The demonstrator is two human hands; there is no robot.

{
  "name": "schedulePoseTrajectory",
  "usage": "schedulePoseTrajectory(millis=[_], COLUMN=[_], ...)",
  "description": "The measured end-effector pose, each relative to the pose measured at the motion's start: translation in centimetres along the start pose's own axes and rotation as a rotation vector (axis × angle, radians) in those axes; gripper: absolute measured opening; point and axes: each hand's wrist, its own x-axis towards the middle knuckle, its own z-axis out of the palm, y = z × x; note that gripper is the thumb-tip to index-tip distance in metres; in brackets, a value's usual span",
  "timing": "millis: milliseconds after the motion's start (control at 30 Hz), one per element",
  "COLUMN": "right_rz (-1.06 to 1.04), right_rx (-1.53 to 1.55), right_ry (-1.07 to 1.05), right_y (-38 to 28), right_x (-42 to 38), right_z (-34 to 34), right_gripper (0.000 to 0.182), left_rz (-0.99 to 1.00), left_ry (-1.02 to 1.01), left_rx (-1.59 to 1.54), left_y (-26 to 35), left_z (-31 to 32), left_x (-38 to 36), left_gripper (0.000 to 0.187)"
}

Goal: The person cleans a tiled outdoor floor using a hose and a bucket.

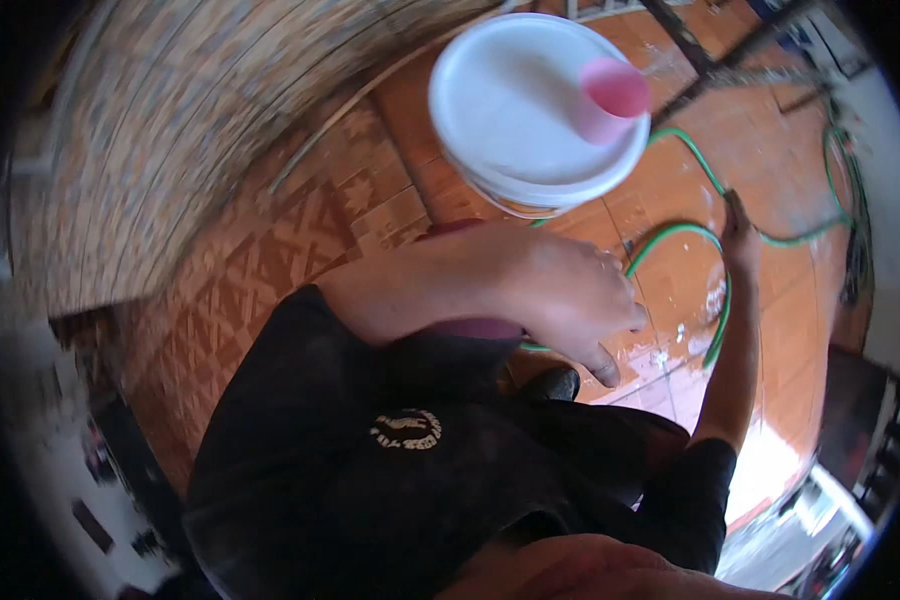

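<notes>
My right hand (739, 240) is closed around a green hose (675, 230) at the right, arm stretched out over the floor. The hose curves on both sides of that hand, and one length hangs down beside my forearm. My left hand (585, 295) reaches across in front of my body, holding nothing, fingers loosely apart and pointing down. Just beyond it stands a white bucket (530, 110) with its lid on. A pink cup (600, 110) rests on the lid's right side.
Orange floor tiles (610, 225) with white splashes lie around the bucket. A wall with a brick-like pattern (200, 130) curves along the left. Dark metal legs (705, 65) stand behind the bucket, and more hose (850, 200) is bundled at the far right.
</notes>
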Motion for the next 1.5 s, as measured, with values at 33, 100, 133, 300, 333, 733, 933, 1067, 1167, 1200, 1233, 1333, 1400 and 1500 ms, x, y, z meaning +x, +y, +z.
schedulePoseTrajectory(millis=[33,100,133,300,333,733,933,1067,1167,1200,1233,1333,1400,1500], right_rz=[-0.02,-0.059,0.034,0.08,0.017,0.158,0.19,0.164,0.167,0.162,0.154,0.175,0.192,0.24], right_rx=[0.002,0.001,-0.015,-0.025,-0.007,-0.163,-0.237,-0.207,-0.23,-0.24,-0.249,-0.259,-0.271,-0.267], right_ry=[0.013,-0.001,-0.054,-0.142,-0.11,-0.17,-0.177,-0.203,-0.252,-0.235,-0.219,-0.204,-0.225,-0.22], right_y=[0.3,-0.2,-0.9,0.9,1.7,-4.7,-6.4,-9.4,-9.7,-9.6,-9.5,-9.1,-9.7,-11.5], right_x=[0.2,0.3,0.4,0.2,0.3,-2.6,-3.0,-2.3,-2.5,-2.4,-2.4,-3.0,-2.7,-2.1], right_z=[-0.1,-1.3,-2.1,-2.9,-2.9,-4.6,-3.5,-3.1,-3.5,-3.7,-3.8,-4.0,-4.2,-3.8], right_gripper=[0.03,0.031,0.031,0.032,0.033,0.031,0.029,0.029,0.029,0.029,0.029,0.028,0.03,0.028], left_rz=[-0.032,0.081,0.036,-0.819,-0.959,-0.795,-0.864,-1.411,-1.585,-1.578,-1.656,-1.691,-1.633,-1.631], left_ry=[0.027,0.207,0.396,1.19,1.192,1.254,1.652,1.184,1.047,1.05,0.994,0.788,0.659,0.409], left_rx=[-0.009,-0.549,-0.76,-1.348,-1.323,-1.424,-1.429,-0.593,0.144,0.138,0.176,0.166,0.14,0.248], left_y=[-0.9,-3.4,-5.3,-21.3,-24.6,-58.0,-55.3,-56.6,-57.2,-57.5,-58.2,-59.5,-60.2,-57.8], left_z=[-0.4,-0.5,0.5,12.8,15.4,26.7,16.1,13.3,11.9,11.3,11.1,12.3,12.8,12.0], left_x=[-1.5,-5.9,-8.1,-16.3,-17.6,-23.9,-20.8,-21.9,-21.7,-22.0,-22.8,-26.0,-27.3,-27.6], left_gripper=[0.057,0.052,0.05,0.035,0.035,0.025,0.032,0.053,0.052,0.052,0.051,0.049,0.049,0.053])
